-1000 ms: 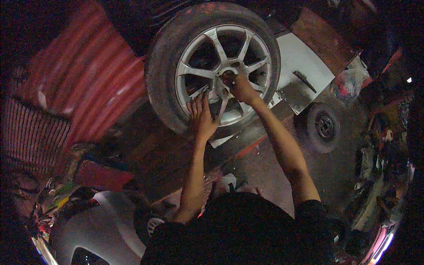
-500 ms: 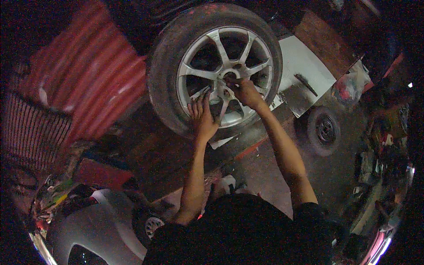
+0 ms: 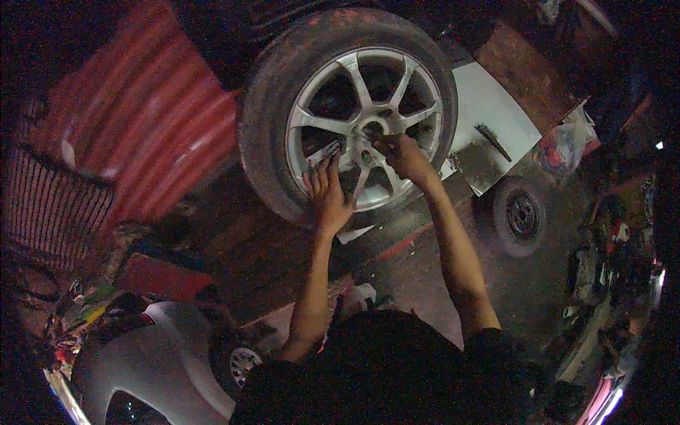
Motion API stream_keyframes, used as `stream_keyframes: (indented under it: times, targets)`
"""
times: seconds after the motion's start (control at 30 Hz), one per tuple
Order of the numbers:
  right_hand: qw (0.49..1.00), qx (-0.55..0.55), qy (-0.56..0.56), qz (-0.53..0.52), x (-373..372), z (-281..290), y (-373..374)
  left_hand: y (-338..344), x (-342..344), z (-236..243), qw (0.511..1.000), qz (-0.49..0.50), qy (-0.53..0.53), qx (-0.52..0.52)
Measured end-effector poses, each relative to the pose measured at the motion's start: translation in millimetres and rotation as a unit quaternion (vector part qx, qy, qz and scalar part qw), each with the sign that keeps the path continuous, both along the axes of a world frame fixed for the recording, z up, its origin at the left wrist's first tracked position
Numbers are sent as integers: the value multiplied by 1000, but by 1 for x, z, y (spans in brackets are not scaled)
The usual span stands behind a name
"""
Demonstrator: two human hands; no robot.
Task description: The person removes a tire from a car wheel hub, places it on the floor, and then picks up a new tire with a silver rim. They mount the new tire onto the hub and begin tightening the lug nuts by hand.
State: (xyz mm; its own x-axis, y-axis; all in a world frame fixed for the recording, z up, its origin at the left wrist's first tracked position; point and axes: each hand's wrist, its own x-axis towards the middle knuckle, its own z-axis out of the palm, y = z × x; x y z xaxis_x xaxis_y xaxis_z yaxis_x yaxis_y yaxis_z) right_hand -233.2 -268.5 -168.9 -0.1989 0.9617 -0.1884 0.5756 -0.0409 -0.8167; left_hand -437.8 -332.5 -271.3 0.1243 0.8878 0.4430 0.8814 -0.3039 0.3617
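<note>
A car wheel (image 3: 363,101) with a silver multi-spoke rim and black tyre stands in front of me at the top middle. My left hand (image 3: 328,202) rests against the lower left of the rim, fingers stretched out over a spoke. Close to the hub, my right hand (image 3: 409,160) is closed, its fingertips by the bolt holes beside the round centre opening. Whatever is between those fingers is too dark and small to make out. Dark gaps show between the spokes.
Red corrugated sheeting (image 3: 166,120) lies left of the wheel. On the right are a white panel (image 3: 489,106) with a dark bar-shaped object on it, a smaller wheel (image 3: 522,216) and a plastic bag (image 3: 567,138). A grey car (image 3: 156,361) stands at lower left.
The wheel and both hands sit slightly lower and farther right in the picture. My right hand's fingers have shifted a little at the hub; my left hand stays on the rim.
</note>
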Motion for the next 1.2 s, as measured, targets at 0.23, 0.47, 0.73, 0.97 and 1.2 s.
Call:
stream_keyframes:
  times: [0.23, 0.47, 0.73, 0.97, 1.2]
  targets:
    - [958, 279, -55, 31, 4, -70, 11, 2, 5, 5, 1000, -2, -19, -3]
    - [919, 391, -32, -40, -8, -123, 27, 7, 10, 1, 1000, -5, 0, -16]
    - [962, 272, -4, -22, 8, -118, 19, 6, 12, 4, 1000, -24, -13, 6]
    - [954, 289, -71, -44, 2, -97, 5, 10, 15, 6, 999, -24, -23, 15]
    - [974, 218, -53, -21, 24, -50, -39, -3, 4, 18, 1000, -11, -8, -25]
